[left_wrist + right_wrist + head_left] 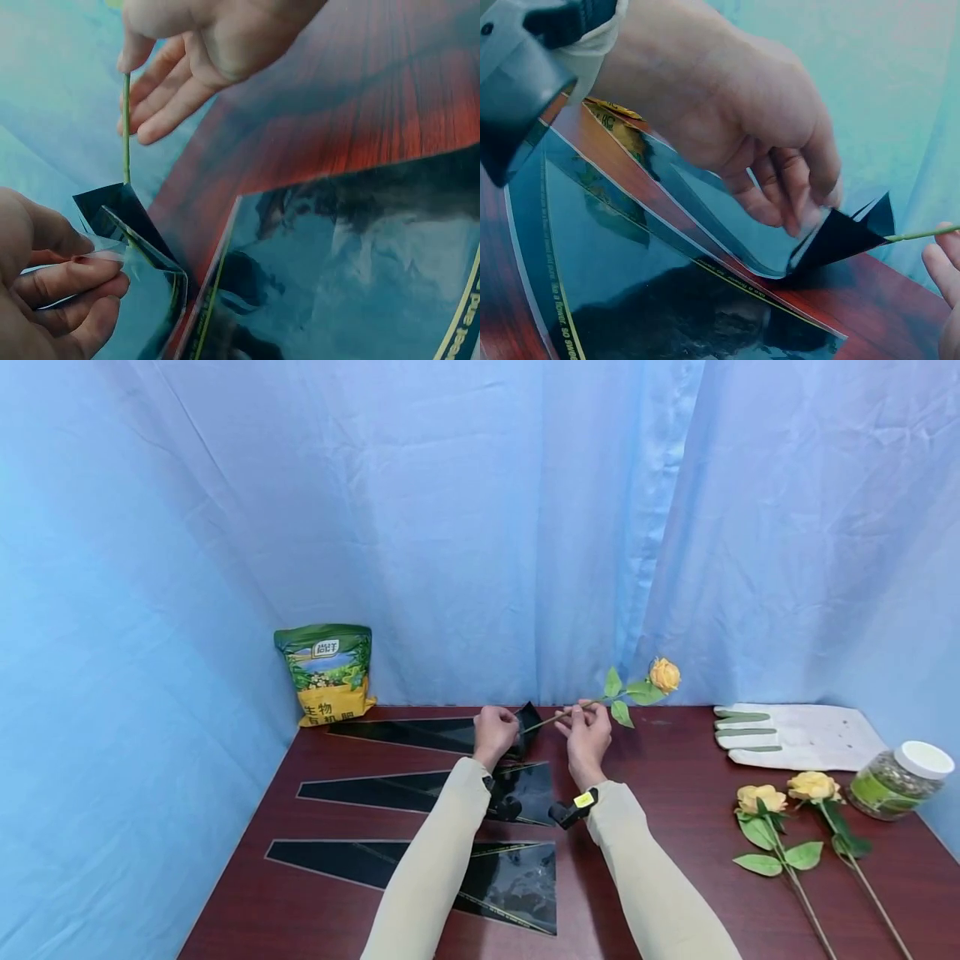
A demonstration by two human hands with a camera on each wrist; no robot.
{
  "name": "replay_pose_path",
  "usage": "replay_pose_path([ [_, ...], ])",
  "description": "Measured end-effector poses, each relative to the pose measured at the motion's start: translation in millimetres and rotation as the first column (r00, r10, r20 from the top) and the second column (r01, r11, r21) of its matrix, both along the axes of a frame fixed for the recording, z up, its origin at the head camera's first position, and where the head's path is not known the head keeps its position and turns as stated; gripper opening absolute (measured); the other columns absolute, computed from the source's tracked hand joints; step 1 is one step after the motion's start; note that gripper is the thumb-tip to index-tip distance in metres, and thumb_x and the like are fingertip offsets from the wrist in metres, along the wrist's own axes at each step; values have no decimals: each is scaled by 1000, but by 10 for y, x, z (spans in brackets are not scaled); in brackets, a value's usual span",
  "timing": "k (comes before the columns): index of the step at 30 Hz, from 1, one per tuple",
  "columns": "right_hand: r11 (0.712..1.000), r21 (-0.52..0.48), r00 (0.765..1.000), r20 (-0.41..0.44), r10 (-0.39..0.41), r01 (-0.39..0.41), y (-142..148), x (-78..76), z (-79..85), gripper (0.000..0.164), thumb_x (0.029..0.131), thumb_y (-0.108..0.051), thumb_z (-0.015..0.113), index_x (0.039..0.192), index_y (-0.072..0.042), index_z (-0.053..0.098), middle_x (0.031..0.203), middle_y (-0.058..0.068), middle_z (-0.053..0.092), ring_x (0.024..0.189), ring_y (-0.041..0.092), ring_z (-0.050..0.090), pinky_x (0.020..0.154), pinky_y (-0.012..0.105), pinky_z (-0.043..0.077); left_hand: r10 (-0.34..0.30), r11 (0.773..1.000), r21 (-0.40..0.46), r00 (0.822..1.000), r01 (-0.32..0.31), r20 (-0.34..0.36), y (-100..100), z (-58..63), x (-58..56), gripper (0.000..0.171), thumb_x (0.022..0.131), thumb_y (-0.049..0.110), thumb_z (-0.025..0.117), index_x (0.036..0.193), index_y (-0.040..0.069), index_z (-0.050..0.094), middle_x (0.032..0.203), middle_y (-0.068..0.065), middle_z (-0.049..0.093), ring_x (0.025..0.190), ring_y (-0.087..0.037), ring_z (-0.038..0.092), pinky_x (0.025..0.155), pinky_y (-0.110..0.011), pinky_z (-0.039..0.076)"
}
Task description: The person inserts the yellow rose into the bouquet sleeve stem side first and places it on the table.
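My left hand (495, 735) pinches the clear front film at the wide mouth of the farthest black flower sleeve (840, 244), whose end is bent up off the table. In my right hand (588, 743) a yellow rose (664, 675) is held by its green stem (126, 142), pinched between thumb and finger. The bloom points to the right and its leaves lie beyond the hand. The stem's lower end reaches the sleeve's mouth; how far in it goes I cannot tell.
Two more black sleeves, a middle one (375, 787) and a near one (517, 877), lie flat. A fertilizer bag (326, 672) stands back left. To the right are a glove (810, 735), a white-lidded jar (892, 785) and two yellow roses, one left (761, 799), one right (813, 786).
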State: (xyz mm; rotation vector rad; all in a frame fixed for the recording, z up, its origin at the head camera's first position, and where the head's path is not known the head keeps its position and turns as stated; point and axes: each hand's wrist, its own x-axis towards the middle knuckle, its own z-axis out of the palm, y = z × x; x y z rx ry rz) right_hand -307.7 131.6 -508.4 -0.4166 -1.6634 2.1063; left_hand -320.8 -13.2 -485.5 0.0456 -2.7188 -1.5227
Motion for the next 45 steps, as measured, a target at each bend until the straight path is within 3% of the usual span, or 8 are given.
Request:
replay_pose_path([
  [6,1000,11,1000,17,9,-9,-65,16,5,24,103,-8,51,122,7,51,116,32,66,85,11,73,85,39,60,-14,1000,16,1000,14,-12,58,90,1,19,94,6,61,86,4,79,81,-9,76,68,-13,68,75,-32,54],
  [10,999,27,999,40,23,-24,-119,34,-4,26,103,-9,53,123,8,53,116,30,67,80,3,69,85,37,61,-21,1000,22,999,22,-50,110,150,19,18,92,7,63,86,4,80,78,-8,76,66,-13,69,73,-30,55],
  [20,1000,12,998,63,25,-26,-166,54,42,37,104,-22,52,125,6,65,107,11,68,82,-1,67,85,30,60,-25,995,94,996,33,-88,171,229,52,15,91,6,65,86,4,79,78,-10,76,66,-14,72,62,-22,52],
  [27,993,-93,998,4,-69,69,-183,49,118,32,101,-14,58,124,8,62,86,-4,69,74,0,69,70,20,59,-33,995,92,994,43,-109,194,238,56,15,91,5,65,85,5,79,76,-10,76,63,-12,71,58,-18,47],
  [34,987,-133,996,13,-83,84,-164,62,126,29,100,-13,59,123,5,57,99,9,74,73,1,70,70,24,60,-23,995,99,995,32,-96,208,240,60,15,91,6,66,84,5,78,77,-10,76,63,-13,71,59,-21,50],
  [39,986,-156,998,-3,-58,57,-157,76,130,21,99,-11,61,116,0,62,95,5,76,77,3,71,68,22,59,-21,994,102,996,30,-87,218,229,59,15,92,7,66,86,6,79,78,-10,76,64,-12,71,62,-23,53],
  [43,984,-172,998,-13,-55,52,-174,72,141,24,98,-13,63,117,2,65,105,11,78,82,2,71,68,20,58,-26,994,107,995,36,-93,238,242,67,15,92,7,65,88,5,79,79,-10,77,66,-13,71,62,-22,53],
  [45,982,-182,998,-18,-58,54,-187,71,150,27,98,-14,63,118,3,66,103,7,79,83,1,70,69,20,57,-29,993,111,995,40,-99,248,255,73,15,92,7,65,87,5,79,79,-11,77,67,-15,72,61,-21,52],
])
